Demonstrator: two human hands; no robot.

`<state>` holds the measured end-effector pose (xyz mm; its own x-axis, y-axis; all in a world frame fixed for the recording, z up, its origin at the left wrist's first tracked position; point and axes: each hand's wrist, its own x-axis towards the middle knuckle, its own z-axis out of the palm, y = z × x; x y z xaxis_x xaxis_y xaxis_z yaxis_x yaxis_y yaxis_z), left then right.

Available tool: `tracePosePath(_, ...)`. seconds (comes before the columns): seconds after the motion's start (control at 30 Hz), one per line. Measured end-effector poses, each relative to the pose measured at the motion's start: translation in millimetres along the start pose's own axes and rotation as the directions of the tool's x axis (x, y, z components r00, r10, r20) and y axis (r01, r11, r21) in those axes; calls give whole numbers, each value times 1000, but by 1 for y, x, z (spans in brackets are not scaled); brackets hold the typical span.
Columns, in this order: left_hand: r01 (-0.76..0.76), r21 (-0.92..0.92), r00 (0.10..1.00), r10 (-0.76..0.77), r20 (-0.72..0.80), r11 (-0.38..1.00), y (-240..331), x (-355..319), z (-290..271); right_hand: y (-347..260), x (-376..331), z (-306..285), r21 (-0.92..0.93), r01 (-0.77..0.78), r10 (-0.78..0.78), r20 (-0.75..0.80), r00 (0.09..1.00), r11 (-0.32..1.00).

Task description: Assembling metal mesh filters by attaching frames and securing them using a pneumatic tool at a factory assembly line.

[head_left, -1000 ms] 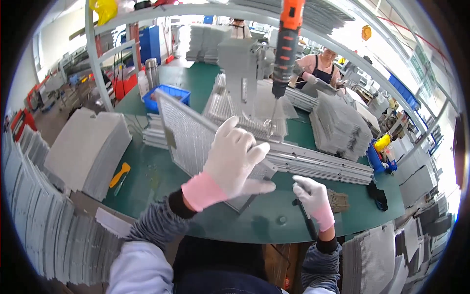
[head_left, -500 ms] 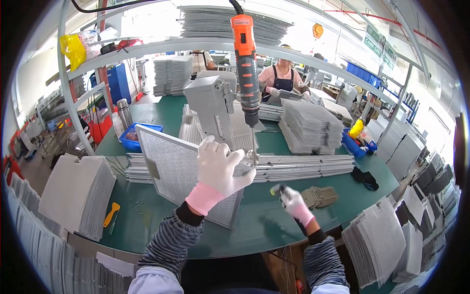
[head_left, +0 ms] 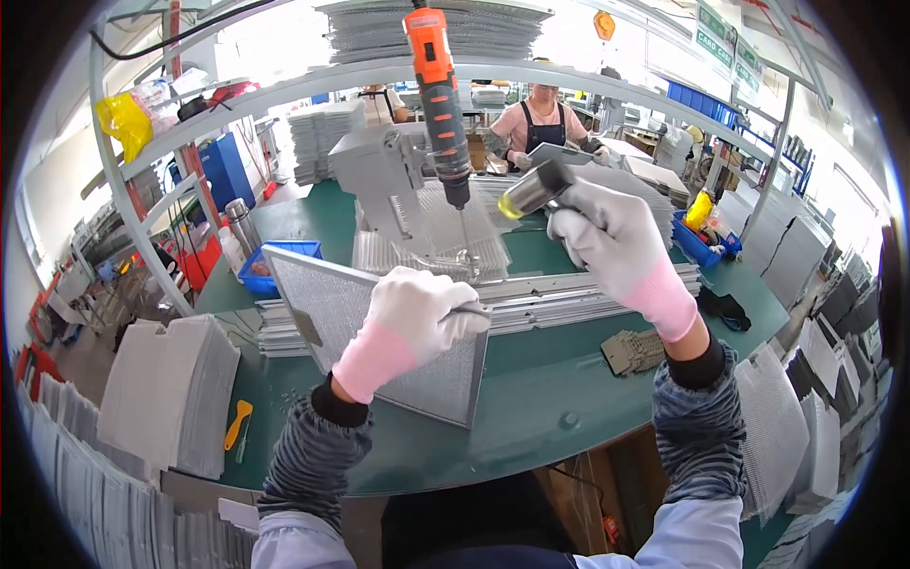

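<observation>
My left hand point(head_left: 412, 318), in a white glove with a pink cuff, is closed at the upper right corner of a metal-framed mesh panel point(head_left: 427, 389), which stands tilted on the green table. Its fingertips are partly hidden. Raised to the right, my right hand point(head_left: 611, 237) grips a hammer point(head_left: 540, 188) with a dark cylindrical head and a yellow striking face. The hammer's head is up and to the right of the panel corner; its handle is mostly covered by the glove. Just beyond my left hand hangs an orange and grey power screwdriver point(head_left: 439, 104), bit pointing down.
Behind the panel lie stacked metal strips point(head_left: 540, 305) and a grey machine point(head_left: 374, 180). Mesh sheets point(head_left: 171, 389) are piled at the left. A yellow-handled scraper point(head_left: 239, 424), blue bins point(head_left: 697, 242) and a grey-brown block point(head_left: 633, 352) sit around the table. Across it, a person point(head_left: 545, 128) handles a panel.
My right hand has lifted the hammer from low over the table to above the metal strips. My left hand has gone from spread fingers to a closed grip at the panel corner.
</observation>
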<state>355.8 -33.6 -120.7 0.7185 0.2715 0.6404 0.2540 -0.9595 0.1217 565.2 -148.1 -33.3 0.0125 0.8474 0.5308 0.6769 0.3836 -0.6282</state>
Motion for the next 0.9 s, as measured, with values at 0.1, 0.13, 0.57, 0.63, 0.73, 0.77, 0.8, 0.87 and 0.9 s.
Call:
tracePosePath(0.1,-39,19,992,42,-123,999,0,-3,6,31,-3,18,-55,323,-325,-28,945,945)
tracePosePath(0.13,-41,66,983,52,-176,997,-1,-5,6,30,0,26,-181,621,-622,58,781,763)
tracePosePath(0.57,-46,149,960,85,-266,988,0,-8,15,11,-6,25,-349,275,-110,426,898,896)
tracePosePath(0.63,-9,200,968,59,-244,980,-1,-10,19,8,-5,27,-360,345,-176,426,887,867)
tracePosePath(0.73,-19,275,927,120,-356,961,7,-9,20,1,-5,27,-339,328,-177,407,896,882)
tracePosePath(0.77,14,291,917,104,-385,957,9,-8,23,0,-6,28,-348,287,-132,405,905,892)
tracePosePath(0.8,36,285,911,86,-404,958,11,-10,25,-3,-6,29,-360,245,-87,403,911,900)
tracePosePath(0.87,117,255,878,21,-479,960,12,-8,32,-5,-5,30,-352,236,-61,443,895,906)
tracePosePath(0.9,124,198,842,3,-540,972,11,-9,40,-3,-5,31,-327,283,-134,410,902,902)
